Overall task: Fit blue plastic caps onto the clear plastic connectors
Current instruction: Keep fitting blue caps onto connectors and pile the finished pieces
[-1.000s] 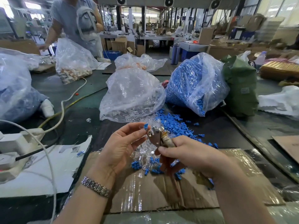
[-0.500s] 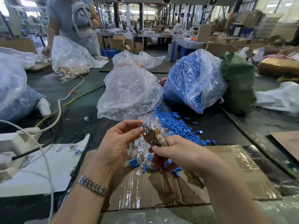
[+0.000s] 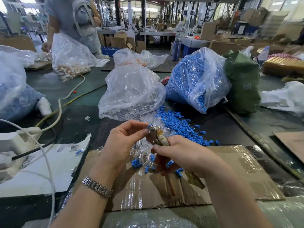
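Blue cap (image 3: pixel 150 125): my left hand (image 3: pixel 122 145) fingers are pinching it at the pliers (image 3: pixel 153 134), which my right hand (image 3: pixel 184 155) is gripping for pressing

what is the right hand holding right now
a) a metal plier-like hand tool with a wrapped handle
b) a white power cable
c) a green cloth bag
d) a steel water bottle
a: the right hand grips the metal plier-like hand tool with a wrapped handle, its head raised to the left hand, which pinches a small blue plastic cap against it.
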A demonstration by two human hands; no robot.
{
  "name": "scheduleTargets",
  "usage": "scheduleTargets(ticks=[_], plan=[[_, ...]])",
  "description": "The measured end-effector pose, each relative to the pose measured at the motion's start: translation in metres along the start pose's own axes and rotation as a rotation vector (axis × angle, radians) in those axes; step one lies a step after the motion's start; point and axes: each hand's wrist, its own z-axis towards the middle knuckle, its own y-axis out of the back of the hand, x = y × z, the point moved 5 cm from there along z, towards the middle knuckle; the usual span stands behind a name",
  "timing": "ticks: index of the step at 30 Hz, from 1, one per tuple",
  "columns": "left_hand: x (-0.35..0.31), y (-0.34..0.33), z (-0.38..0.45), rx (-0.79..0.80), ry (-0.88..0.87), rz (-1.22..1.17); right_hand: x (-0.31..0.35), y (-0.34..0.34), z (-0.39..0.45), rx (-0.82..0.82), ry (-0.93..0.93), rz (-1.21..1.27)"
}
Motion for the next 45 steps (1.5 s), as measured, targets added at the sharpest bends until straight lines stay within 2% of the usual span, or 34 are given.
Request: scheduleTargets(ticks=[7, 13, 15, 18, 21, 23, 24, 26, 28, 30, 34, 40, 43, 45], plan=[[0.002, 0.001, 0.001, -0.036, -0.031, 0.058, -0.003, -0.009, 0.009, -0.135, 0.034, -0.005], [-0.009, 0.012, -0.002, -0.093, -0.106, 0.139, -0.001, -0.009, 0.009, -0.108, 0.020, 0.015], [-0.013, 0.031, -0.002, -0.254, -0.150, 0.300, 0.000, 0.006, 0.007, -0.156, 0.001, -0.120], [-0.022, 0.066, -0.005, -0.606, -0.144, 0.755, -0.004, 0.045, 0.007, -0.398, -0.039, -0.494], [-0.023, 0.083, -0.007, -0.730, -0.009, 1.188, -0.017, 0.067, 0.012, -0.525, -0.186, -0.739], [-0.022, 0.083, -0.006, -0.719, 0.021, 1.360, -0.030, 0.070, 0.014, -0.550, -0.282, -0.804], [-0.022, 0.080, -0.004, -0.673, -0.019, 1.373, -0.036, 0.070, 0.016, -0.561, -0.313, -0.833], [-0.017, 0.065, 0.003, -0.480, -0.113, 1.331, -0.046, 0.069, 0.019, -0.580, -0.338, -0.866], [-0.003, 0.048, 0.007, -0.273, -0.067, 1.367, -0.051, 0.067, 0.022, -0.587, -0.337, -0.868], [0.007, 0.041, 0.008, -0.195, 0.013, 1.477, -0.053, 0.066, 0.025, -0.583, -0.331, -0.863], [0.012, 0.041, 0.008, -0.166, 0.055, 1.488, -0.053, 0.063, 0.027, -0.582, -0.307, -0.860], [0.009, 0.030, 0.005, -0.171, -0.030, 1.411, -0.055, 0.060, 0.027, -0.600, -0.267, -0.828], [0.004, 0.030, 0.004, -0.206, -0.123, 1.256, -0.042, 0.063, 0.023, -0.665, -0.132, -0.771], [0.003, 0.029, 0.006, -0.213, -0.135, 1.164, -0.034, 0.064, 0.021, -0.640, 0.008, -0.741]])
